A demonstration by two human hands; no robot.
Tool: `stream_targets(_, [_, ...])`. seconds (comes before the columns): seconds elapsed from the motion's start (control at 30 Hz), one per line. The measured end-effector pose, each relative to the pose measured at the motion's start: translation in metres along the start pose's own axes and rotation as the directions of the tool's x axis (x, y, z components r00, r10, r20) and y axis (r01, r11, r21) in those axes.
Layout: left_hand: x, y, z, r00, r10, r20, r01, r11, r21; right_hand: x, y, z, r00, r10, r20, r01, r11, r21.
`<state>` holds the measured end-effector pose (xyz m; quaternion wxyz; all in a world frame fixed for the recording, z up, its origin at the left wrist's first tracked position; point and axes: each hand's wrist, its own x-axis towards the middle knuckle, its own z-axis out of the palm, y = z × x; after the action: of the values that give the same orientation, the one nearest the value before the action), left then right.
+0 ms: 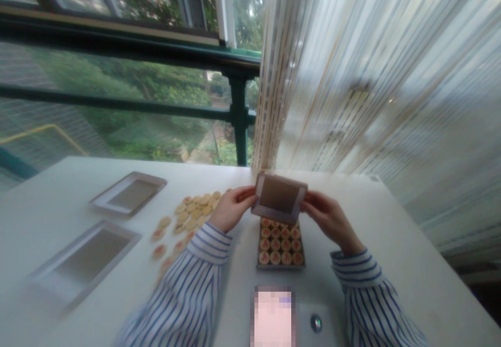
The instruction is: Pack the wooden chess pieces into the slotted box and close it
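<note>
A shallow box lid (279,196) is held up, tilted, with its hollow side facing me. At its left edge my left hand (235,206) is closed on it; my right hand (326,214) grips the right edge. Below and partly behind the lid, a box (281,267) lies on the table, filled with rows of round wooden Chinese chess pieces (281,244) with red characters. The lid covers the view of the box's far end. Left of my left hand lie many loose round pieces (195,208), some plain side up, some marked red.
Two more shallow trays or lids, one farther (135,193) and one nearer (88,261), lie at the left of the white table (403,263). A pixelated phone-like object (273,318) and a small dark oval object (316,323) are near the front. A curtain (352,75) hangs behind.
</note>
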<state>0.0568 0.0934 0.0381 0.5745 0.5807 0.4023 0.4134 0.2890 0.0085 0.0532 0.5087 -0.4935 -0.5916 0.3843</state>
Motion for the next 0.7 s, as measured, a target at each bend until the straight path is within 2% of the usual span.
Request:
stream_targets(0.13, [-0.002,0.005,-0.002,1.0,-0.01,-0.024,0.011,0.998,0.065,-0.002,-0.004,0.002,0.998,-0.046,-0.045,0.04,0.991,-0.129])
stream_targets(0.3, [-0.005,0.012,-0.002,0.993,-0.068,-0.096,0.063,0.997,-0.048,-0.006,-0.012,0.006,0.983,-0.173,-0.06,0.141,0.924,-0.355])
stream_targets(0.47, [-0.008,0.021,-0.001,0.98,-0.15,-0.128,0.126,0.976,-0.177,-0.01,-0.02,0.012,0.947,-0.315,-0.055,0.236,0.803,-0.547])
stream_targets(0.7, [-0.01,0.027,-0.001,0.959,-0.261,-0.114,0.213,0.923,-0.32,-0.012,-0.022,0.013,0.898,-0.435,0.063,0.348,0.619,-0.704])
